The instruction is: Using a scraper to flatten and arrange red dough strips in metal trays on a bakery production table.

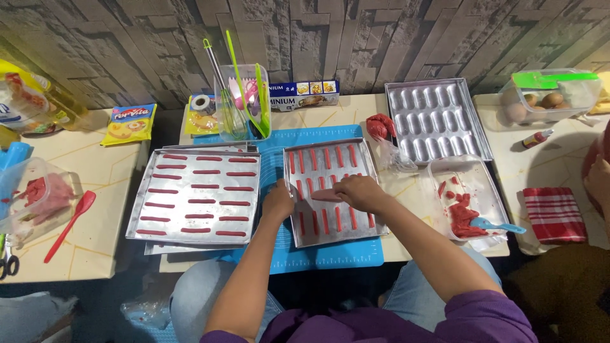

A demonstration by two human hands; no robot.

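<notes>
Right hand (357, 192) fingers hide piping tip, left hand (278, 202) edging tray (356, 152)

Three metal trays are sitting out: one filled (194, 195), one half-filled (331, 190), one bare (436, 118); two hands are working.

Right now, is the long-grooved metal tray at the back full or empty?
Empty. The grooved tray shows only bare shiny hollows, while the tray under the hands holds red dough strips.
</notes>
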